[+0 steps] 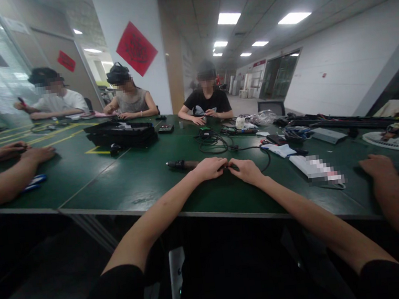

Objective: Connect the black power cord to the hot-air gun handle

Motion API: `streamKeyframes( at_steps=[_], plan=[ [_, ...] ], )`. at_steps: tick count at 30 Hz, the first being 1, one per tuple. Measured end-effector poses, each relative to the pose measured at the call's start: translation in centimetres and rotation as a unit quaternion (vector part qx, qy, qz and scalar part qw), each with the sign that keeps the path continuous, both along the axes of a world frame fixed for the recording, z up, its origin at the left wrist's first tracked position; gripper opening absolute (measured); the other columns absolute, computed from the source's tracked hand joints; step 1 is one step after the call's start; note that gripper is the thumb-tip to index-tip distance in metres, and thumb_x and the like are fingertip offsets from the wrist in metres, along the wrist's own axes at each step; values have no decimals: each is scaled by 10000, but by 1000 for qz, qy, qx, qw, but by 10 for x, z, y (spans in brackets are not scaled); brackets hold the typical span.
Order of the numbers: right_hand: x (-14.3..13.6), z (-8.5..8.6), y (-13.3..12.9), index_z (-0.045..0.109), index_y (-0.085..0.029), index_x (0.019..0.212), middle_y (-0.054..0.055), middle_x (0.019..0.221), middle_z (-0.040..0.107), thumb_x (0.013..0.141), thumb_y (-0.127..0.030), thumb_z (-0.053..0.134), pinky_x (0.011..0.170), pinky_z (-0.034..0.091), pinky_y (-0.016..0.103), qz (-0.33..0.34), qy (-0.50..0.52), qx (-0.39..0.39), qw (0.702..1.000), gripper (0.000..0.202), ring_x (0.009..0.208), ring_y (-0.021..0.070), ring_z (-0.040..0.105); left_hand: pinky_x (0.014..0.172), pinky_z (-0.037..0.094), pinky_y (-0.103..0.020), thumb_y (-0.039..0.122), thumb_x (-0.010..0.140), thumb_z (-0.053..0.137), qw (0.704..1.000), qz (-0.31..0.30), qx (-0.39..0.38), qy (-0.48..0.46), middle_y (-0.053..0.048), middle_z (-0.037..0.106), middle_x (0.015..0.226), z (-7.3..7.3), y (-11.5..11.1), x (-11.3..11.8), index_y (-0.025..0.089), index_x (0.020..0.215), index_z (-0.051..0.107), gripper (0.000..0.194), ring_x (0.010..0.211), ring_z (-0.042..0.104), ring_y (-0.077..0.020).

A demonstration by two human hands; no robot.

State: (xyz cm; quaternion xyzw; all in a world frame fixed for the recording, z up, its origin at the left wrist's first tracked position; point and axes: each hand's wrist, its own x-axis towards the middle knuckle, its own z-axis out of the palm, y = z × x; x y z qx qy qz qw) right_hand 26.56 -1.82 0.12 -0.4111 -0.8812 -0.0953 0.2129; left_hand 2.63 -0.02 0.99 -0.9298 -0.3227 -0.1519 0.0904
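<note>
My left hand [211,168] and my right hand [247,170] meet just above the green table [160,185], near its front edge. The fingers of both are bent and pinched together. Something small and dark sits between the fingertips, too small and too covered to name. Beside my left hand lies an electric screwdriver [182,164], dark and cylindrical, its metal tip pointing left. Its other end is partly hidden behind that hand. A black cable [216,142] lies in loops beyond my hands and curves down past the right one.
A black tray [122,134] stands ahead to the left. On the right lie a white packet [313,167], a grey box [328,135] and a round white fan part [390,141]. Co-workers' arms [386,181] rest at both sides; several people sit opposite.
</note>
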Motion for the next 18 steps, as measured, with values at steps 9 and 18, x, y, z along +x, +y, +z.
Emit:
streamKeyframes(
  at_steps=[9,18],
  plan=[
    [-1,2,-2,654,-267,1082,32,989,772,1022,-344,571,714,402,285,-3,0,-7,1000,128,849,216,701,813,500,-316,358,986,530,1000,-6,-10,-10,-54,707,1142,1,1,-1,256,1174,582,220,1031,685,-236],
    [-1,2,-2,654,-264,1083,35,986,771,1026,-351,567,714,399,282,-2,0,-5,1000,136,842,216,699,841,507,-314,367,982,543,1000,4,-18,-13,-62,708,1131,1,-1,1,253,1181,589,234,1042,683,-238]
  ],
)
